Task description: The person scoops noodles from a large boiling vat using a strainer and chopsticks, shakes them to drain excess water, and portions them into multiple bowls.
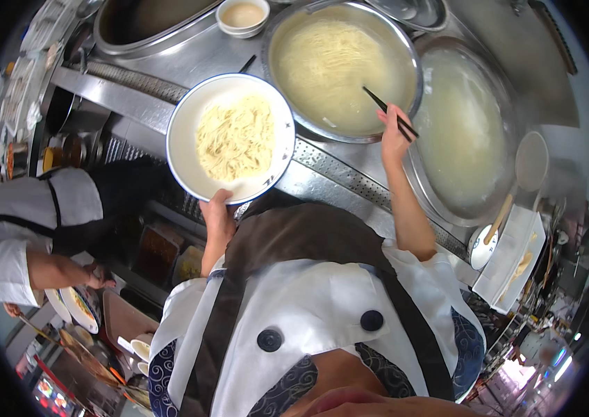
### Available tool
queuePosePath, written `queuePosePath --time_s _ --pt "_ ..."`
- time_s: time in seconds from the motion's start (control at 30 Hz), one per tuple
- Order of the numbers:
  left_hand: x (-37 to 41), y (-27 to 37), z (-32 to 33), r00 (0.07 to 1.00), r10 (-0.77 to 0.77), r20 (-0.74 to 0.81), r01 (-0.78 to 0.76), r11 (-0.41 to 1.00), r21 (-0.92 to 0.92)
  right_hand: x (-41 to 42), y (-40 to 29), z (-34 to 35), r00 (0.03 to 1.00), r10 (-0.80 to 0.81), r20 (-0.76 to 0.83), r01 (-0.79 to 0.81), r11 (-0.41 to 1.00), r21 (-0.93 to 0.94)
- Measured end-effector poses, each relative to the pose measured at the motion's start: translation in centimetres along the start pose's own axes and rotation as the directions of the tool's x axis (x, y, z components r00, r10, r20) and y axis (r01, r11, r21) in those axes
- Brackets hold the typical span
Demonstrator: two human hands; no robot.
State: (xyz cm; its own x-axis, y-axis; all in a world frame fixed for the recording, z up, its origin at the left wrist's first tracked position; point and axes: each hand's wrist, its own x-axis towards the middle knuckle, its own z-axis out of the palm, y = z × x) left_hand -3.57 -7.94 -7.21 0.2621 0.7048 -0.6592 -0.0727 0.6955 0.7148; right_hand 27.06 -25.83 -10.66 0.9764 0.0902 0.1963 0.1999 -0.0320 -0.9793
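My left hand (219, 216) grips the near rim of a large white bowl (182, 140) with a blue edge, its thumb over the lip. Pale cooked noodles (237, 138) lie heaped inside the bowl. Black chopsticks (398, 121) are held in my right hand (396, 138), above the near right rim of a round steel pot (337, 134). Their tips point over the pot's cloudy liquid, where a mass of thin noodles (333, 57) shows. I cannot tell whether the tips touch the liquid.
A second steel vat (461, 140) of cloudy liquid stands at right, beside a wooden-handled strainer (531, 161) and a white bowl (483, 247). Small stacked bowls (242, 21) sit near another vat (154, 21). At left a co-worker (39, 229) stands by plated food (80, 307).
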Motion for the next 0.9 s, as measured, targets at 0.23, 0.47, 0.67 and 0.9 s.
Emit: queuePosePath --time_s 0.23,0.47,0.67,0.9 --pt "-0.1 0.2 -0.1 0.999 -0.035 -0.006 0.036 0.999 0.036 3.4 1.1 0.3 0.754 0.643 -0.134 -0.313 0.531 0.787" --pt "0.3 0.0 -0.5 0.998 -0.058 0.025 0.057 0.998 0.033 5.6 -1.3 -3.1 0.765 0.644 0.016 -0.268 0.295 0.917" --pt "0.1 0.2 -0.7 0.99 -0.143 0.005 0.143 0.989 -0.038 9.8 -8.5 -7.2 0.908 0.42 -0.003 -0.158 0.35 0.923" --pt "0.8 0.4 -1.1 0.987 -0.163 0.012 0.164 0.986 -0.032 13.4 -15.9 -11.0 0.957 0.286 0.045 -0.136 0.308 0.942"
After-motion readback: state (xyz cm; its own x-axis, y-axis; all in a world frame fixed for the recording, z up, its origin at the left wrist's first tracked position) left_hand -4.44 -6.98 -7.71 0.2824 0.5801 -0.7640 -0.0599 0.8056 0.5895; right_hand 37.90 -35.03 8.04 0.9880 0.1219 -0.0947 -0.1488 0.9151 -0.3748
